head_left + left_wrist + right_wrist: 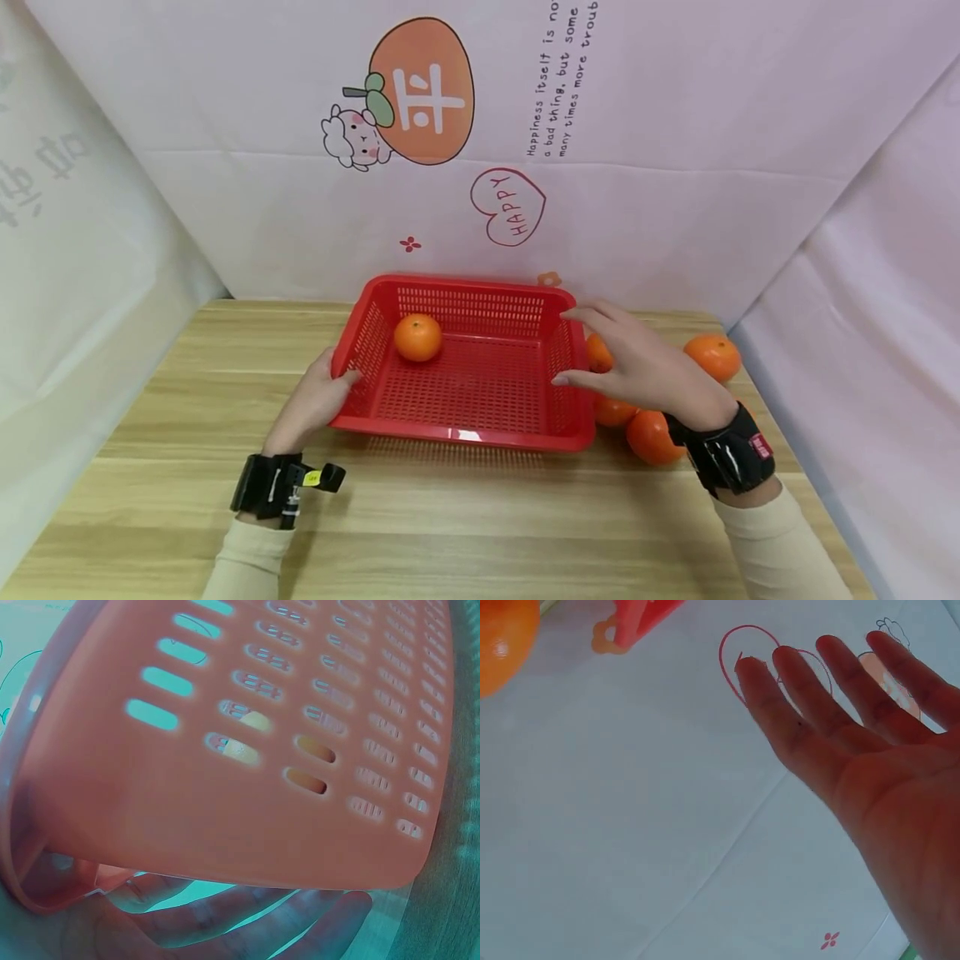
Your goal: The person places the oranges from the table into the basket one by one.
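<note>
A red plastic basket (465, 436) with slotted walls stands in the middle of the wooden table, and one orange (417, 337) lies inside it toward the left. My left hand (318, 396) grips the basket's left rim, thumb over the inner side. In the left wrist view its fingers (217, 911) lie along the outside of the slotted wall. My right hand (626, 354) hovers at the right rim with thumb and fingers spread apart. The right wrist view shows its fingers (810, 724) nearly straight, with nothing held.
Several oranges (655, 437) lie on the table right of the basket, partly hidden by my right hand and the rim. Another orange (712, 357) sits near the table's right edge. White printed cloth (637, 217) hangs behind the table (465, 533) and at both sides.
</note>
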